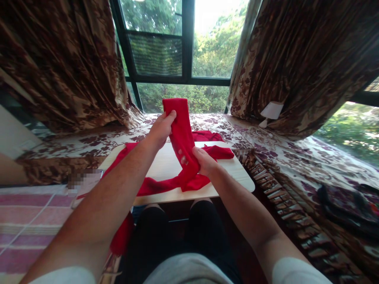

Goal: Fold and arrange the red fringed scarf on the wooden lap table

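In the frame's centre, the left hand (162, 127) clasps a red cloth (178, 109) near its top; the right hand (204, 161), fingers curled, grips it lower, above a pale table (241, 177).

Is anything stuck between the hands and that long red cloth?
Nothing that shows. The left hand grips the red cloth directly near its raised top, and the right hand holds it lower down, above the table.
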`<state>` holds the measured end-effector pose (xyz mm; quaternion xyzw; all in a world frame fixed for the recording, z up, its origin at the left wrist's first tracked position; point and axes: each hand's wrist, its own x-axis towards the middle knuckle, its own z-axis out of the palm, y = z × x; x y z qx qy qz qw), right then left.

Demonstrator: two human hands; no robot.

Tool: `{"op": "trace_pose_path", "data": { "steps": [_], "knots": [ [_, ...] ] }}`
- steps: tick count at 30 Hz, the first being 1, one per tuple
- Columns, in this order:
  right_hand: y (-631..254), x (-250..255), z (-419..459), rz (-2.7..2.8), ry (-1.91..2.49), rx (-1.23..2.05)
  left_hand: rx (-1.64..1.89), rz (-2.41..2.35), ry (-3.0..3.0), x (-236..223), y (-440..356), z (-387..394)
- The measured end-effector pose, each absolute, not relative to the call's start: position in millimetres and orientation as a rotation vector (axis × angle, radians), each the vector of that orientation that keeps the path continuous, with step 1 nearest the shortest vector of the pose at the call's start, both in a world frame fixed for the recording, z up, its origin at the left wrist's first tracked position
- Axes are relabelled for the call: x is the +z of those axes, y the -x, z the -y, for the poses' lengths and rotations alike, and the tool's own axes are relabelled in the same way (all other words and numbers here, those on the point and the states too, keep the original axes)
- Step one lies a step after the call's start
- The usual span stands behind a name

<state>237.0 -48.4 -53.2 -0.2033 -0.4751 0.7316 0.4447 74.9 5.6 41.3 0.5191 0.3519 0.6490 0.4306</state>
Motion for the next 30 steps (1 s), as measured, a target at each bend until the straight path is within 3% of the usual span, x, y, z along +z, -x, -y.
{"op": "trace_pose_path", "data": {
  "steps": [11, 16, 20, 30],
  "knots": [
    [-274.8, -48.9, 49.0, 1.625, 0.595, 1.943, 1.742, -0.83, -1.335, 45.2, -69.6, -7.1],
    [-260.6, -61.9, 35.1, 1.481, 0.825, 1.596, 1.692, -0.756, -1.396, 55.5, -74.3, 7.5],
    [-244.8, -76.1, 26.3, 1.398, 0.752, 1.447, 1.698, -0.715, -1.558, 64.6, -76.4, 23.6],
    [-227.4, -80.6, 25.8, 1.376, 0.541, 1.746, 1.785, -0.96, -1.849, 80.5, -65.2, 44.0]
  ]
}}
